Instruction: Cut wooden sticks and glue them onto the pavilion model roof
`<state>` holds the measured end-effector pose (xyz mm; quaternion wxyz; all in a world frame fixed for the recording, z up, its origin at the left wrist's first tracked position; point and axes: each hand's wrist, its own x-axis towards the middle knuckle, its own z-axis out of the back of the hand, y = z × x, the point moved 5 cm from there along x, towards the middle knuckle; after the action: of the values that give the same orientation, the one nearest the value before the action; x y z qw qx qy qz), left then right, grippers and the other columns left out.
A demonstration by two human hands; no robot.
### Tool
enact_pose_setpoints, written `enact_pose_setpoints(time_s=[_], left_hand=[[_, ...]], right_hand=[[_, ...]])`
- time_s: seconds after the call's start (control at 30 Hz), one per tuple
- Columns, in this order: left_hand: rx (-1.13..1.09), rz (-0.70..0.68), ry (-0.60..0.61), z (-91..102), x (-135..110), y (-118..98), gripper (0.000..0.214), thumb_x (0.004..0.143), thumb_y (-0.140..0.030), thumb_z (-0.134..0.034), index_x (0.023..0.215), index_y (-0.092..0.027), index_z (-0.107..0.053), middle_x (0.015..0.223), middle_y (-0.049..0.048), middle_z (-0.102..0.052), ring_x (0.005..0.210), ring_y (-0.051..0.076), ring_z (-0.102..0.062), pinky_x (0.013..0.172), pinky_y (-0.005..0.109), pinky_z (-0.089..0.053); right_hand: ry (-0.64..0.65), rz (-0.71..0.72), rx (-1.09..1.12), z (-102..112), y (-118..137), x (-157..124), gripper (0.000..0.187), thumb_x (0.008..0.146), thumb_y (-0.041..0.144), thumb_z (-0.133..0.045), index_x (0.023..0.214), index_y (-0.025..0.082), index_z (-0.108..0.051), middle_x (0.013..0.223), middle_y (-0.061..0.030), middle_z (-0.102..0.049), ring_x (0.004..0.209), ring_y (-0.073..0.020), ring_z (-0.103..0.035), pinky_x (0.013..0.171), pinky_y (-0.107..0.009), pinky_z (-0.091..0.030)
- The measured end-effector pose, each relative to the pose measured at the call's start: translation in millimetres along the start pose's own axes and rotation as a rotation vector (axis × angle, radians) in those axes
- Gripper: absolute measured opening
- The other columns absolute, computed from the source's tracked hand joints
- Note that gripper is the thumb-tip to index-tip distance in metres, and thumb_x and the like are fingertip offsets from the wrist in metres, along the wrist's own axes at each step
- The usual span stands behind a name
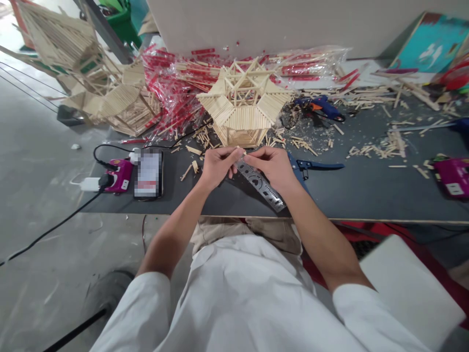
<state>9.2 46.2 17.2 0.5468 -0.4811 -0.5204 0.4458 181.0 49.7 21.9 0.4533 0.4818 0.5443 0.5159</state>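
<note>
As the left hand (218,168) and right hand (274,168) pinched a wooden stick (240,150) | steel ruler (261,187) below | stick pavilion (244,115) far

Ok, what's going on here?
A person at a dark worktable has their left hand and right hand pinching a small wooden stick over a steel ruler. Just ahead stands a hexagonal wooden-stick pavilion model, among scattered stick offcuts. A blue glue gun and blue-handled cutters lie to the right.
</note>
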Motion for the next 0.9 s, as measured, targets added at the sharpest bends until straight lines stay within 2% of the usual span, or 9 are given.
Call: enact_pose_setpoints(time_s=[0.23, 0.47, 0.9], left_hand=[[0.040, -0.030, 0.010, -0.3, -1.0, -7.4, 0.045, 0.089, -0.055, -0.077, 0.069, -0.015, -0.073, 0.050, -0.0007, -0.059, 0.036, 0.005, -0.047, 0.036, 0.017, -0.034], [0.034, -0.019, 0.015, -0.3, -0.7, -6.6, 0.046, 0.087, -0.057, -0.077, 0.070, -0.015, -0.074, 0.050, -0.0003, -0.060, 0.036, 0.005, -0.048, 0.036, 0.018, -0.034], [0.004, -0.007, 0.025, -0.5, 0.6, -2.3, 0.043, 0.087, -0.056, -0.079, 0.073, -0.015, -0.077, 0.052, -0.0002, -0.060, 0.038, 0.006, -0.048, 0.035, 0.018, -0.034]], right_hand=[[0.000, 0.001, -0.005, 0.1, -2.9, 1.6, 0.037, 0.062, 0.052, -0.094, 0.069, 0.020, -0.075, 0.057, 0.0021, -0.062, 0.051, -0.0094, -0.044, 0.052, -0.028, -0.034], [0.001, -0.002, -0.010, 0.7, -6.0, 2.7, 0.038, 0.060, 0.053, -0.095, 0.069, 0.021, -0.075, 0.059, 0.0015, -0.063, 0.053, -0.0105, -0.046, 0.053, -0.029, -0.036], [0.007, -0.024, 0.019, -0.9, -2.5, 0.6, 0.040, 0.059, 0.055, -0.095, 0.068, 0.021, -0.074, 0.056, 0.0025, -0.060, 0.052, -0.0098, -0.043, 0.052, -0.028, -0.033]])
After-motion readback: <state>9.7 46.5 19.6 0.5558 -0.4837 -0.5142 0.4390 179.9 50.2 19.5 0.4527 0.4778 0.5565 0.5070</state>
